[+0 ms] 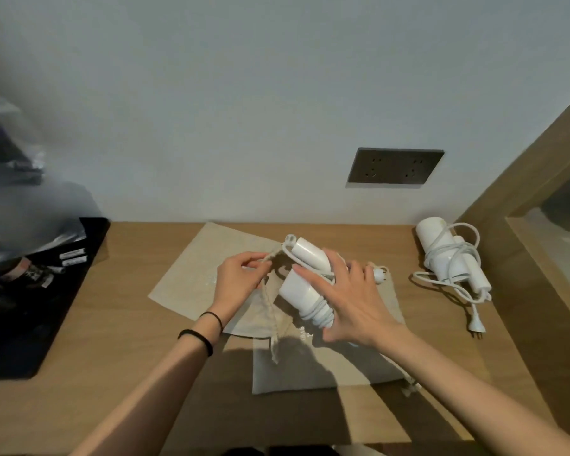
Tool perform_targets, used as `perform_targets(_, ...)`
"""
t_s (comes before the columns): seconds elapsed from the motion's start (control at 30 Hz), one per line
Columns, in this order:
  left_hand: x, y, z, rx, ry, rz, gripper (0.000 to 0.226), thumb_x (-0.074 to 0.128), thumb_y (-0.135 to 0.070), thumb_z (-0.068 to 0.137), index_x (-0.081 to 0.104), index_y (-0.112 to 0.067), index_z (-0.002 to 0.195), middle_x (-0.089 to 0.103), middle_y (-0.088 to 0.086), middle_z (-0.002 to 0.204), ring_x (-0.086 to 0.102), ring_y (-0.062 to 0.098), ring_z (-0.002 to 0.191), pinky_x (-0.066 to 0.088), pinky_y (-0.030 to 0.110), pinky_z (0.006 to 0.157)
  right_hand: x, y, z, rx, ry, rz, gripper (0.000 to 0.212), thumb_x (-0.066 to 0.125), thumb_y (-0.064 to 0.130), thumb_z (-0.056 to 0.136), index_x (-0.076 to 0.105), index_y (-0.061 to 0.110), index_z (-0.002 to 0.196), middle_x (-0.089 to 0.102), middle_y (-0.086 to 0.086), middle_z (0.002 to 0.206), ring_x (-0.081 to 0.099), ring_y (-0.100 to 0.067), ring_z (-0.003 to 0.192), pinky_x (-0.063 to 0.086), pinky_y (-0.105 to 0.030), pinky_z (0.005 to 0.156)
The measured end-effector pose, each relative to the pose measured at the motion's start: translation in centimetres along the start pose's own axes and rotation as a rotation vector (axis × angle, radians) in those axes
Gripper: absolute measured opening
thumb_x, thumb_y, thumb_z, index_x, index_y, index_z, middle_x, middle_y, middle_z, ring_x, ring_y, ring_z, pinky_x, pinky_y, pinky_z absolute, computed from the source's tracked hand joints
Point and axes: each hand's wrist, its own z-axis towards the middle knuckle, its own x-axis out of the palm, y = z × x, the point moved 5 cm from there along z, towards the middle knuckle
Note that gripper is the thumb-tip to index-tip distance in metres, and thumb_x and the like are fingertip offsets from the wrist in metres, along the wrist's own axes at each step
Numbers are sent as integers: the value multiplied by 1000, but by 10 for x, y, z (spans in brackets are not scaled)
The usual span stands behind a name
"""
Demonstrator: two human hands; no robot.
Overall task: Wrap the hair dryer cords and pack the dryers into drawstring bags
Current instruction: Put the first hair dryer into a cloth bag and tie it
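In the middle of the frame my right grip [352, 301] is wrapped over the folded white hair dryer [298, 289], fingers spread across its body and thumb under the handle end. It holds the dryer just above the beige drawstring bag [191, 278] that lies on the desk [112, 324]. My left grip [241, 274] pinches the drawstring [270, 307] at the mouth of the bag, between thumb and fingertips.

I think the main risk is the cord [316, 311]. Its turns around the handle are kept only by my hand, and the plug [380, 274] sticks out past my fingers. If I loosen the hold while I push the dryer in, the turns may slip off, or the plug may catch on the cloth edge. Also, I hold the string and not the cloth, so a pull could close the mouth instead of opening it.

At the right of the frame the second hair dryer [441, 248] lies on the desk with loose loops, which may unwind when lifted.
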Motion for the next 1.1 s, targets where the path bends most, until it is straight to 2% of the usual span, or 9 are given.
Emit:
perform_targets(0.17,-22,-11,2,41,-40,7,16,73,-21,80,76,-13,94,68,-9,70,58,-3,59,49,18,66,8,37,-6,-143,82,-22,118,74,56,60,-10,51,142,4,-13,153,30,-34,123,26,-47,101)
perform_targets(0.33,-28,-33,-11,173,92,171,13,72,-23,81,76,-18,92,69,-12,75,60,-7,65,45,8,64,15,58,-1,-162,89,7,120,74,59,56,-7,50,143,5,-13,153,30,-34,120,28,-45,99)
perform_targets(0.5,-33,-37,-28,257,213,304,21,65,-14,84,74,-19,103,67,-11,87,56,-10,70,42,3,67,14,57,12,10,113,153,120,74,61,50,1,47,144,10,-12,150,37,-35,111,32,-42,92)
perform_targets(0.63,-30,-24,-39,224,307,307,40,64,0,78,67,-13,116,67,-3,97,60,4,74,44,5,68,15,61,21,179,147,283,104,75,58,49,21,40,136,19,-14,146,39,-39,112,31,-43,91)
perform_targets(0.7,-33,-16,-41,211,270,315,46,63,5,74,65,-13,116,67,-2,100,63,11,81,43,3,68,19,64,26,236,176,356,101,75,56,49,24,39,134,22,-13,145,39,-40,112,31,-44,91)
perform_targets(0.8,-37,-11,-45,188,210,291,47,57,10,75,65,-14,115,65,-5,98,59,0,77,43,2,68,29,72,33,301,225,485,92,76,51,53,28,38,130,23,-11,145,39,-41,115,30,-45,93)
perform_targets(0.93,-42,-8,-51,196,194,141,51,53,13,79,63,-20,116,66,-2,102,59,4,77,48,12,73,36,83,40,389,273,610,78,75,50,51,37,34,117,33,-6,135,41,-36,116,32,-42,91)
perform_targets(1.03,-51,2,-54,292,141,320,55,54,13,75,62,-20,118,62,-3,109,57,9,95,41,11,84,42,82,43,479,295,814,82,72,50,40,38,40,114,39,-2,128,46,-31,111,41,-40,93)
perform_targets(1.1,-56,18,-58,274,115,444,56,59,6,75,57,-20,124,53,-2,113,50,12,103,37,16,89,43,79,45,497,266,919,84,71,50,35,38,46,112,41,-2,124,49,-29,108,48,-44,91)
